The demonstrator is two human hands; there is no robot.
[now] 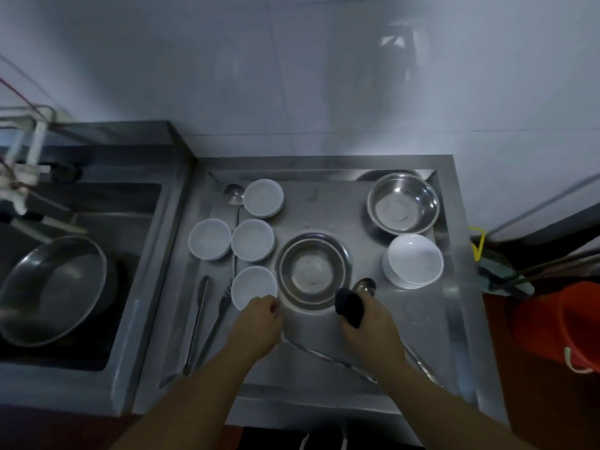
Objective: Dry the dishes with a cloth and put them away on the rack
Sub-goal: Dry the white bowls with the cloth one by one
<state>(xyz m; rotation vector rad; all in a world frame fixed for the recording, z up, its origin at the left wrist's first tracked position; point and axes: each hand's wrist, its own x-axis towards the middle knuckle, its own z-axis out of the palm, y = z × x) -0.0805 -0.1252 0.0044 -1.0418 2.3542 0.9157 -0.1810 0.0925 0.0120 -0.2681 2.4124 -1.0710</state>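
A steel bowl (313, 271) sits in the middle of the steel drainboard (328, 206). My left hand (259, 323) has its fingers curled on the bowl's near-left rim, beside a small white bowl (251, 285). My right hand (370, 326) grips a dark cloth (349, 306) at the bowl's near-right rim. A metal spoon (365, 285) lies just past the cloth. Three more white bowls (252, 239) stand at the left. A stack of white bowls (414, 259) and a second steel bowl (402, 203) are at the right.
A ladle (233, 193) lies at the back left. Tongs (196, 326), a fork (217, 319) and a long utensil (328, 357) lie near the front edge. A large steel basin (52, 287) fills the sink at left. An orange bucket (561, 329) stands at right.
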